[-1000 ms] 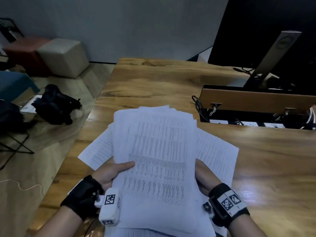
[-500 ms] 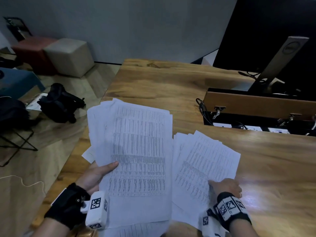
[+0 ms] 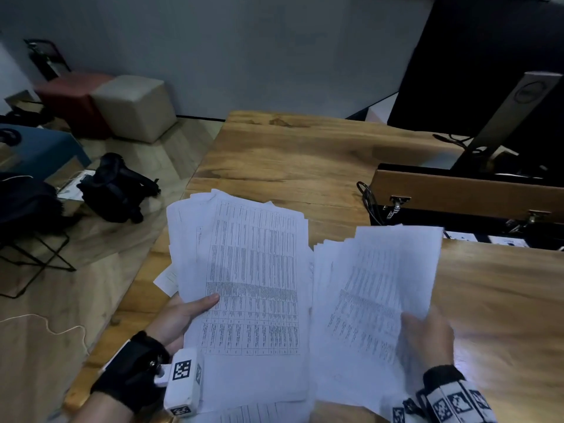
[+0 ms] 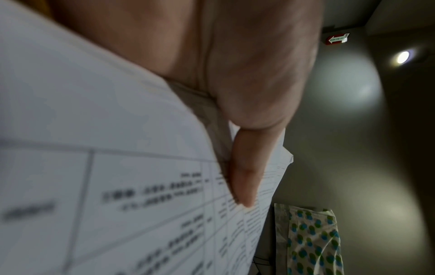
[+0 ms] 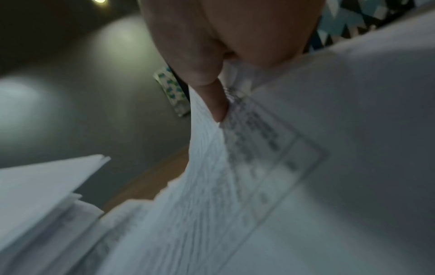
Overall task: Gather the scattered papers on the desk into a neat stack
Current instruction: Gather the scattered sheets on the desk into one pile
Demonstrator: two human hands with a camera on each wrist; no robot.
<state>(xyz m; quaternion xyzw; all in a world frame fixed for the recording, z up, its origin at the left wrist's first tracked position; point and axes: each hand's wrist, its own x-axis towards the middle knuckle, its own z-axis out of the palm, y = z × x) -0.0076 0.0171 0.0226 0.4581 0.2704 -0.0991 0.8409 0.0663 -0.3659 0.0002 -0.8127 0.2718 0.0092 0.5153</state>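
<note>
Over the wooden worktop (image 3: pixel 305 154), the left hand (image 3: pixel 180 315) grips a loose bundle of white printed table sheets (image 3: pixel 250 285), thumb on top. The right hand (image 3: pixel 427 337) grips a second fanned sheaf of white printed sheets (image 3: pixel 372 294) just beside the first; the head view blurs this hand. The left wrist view shows the thumb (image 4: pixel 247 174) pressed flat on the page (image 4: pixel 141 186). The right wrist view shows a fingertip (image 5: pixel 217 104) pinching the curled sheaf (image 5: pixel 259 167) and the other bundle's edge (image 5: pixel 47 182) nearby. A black bag (image 3: pixel 117 187) lies on the floor.
</note>
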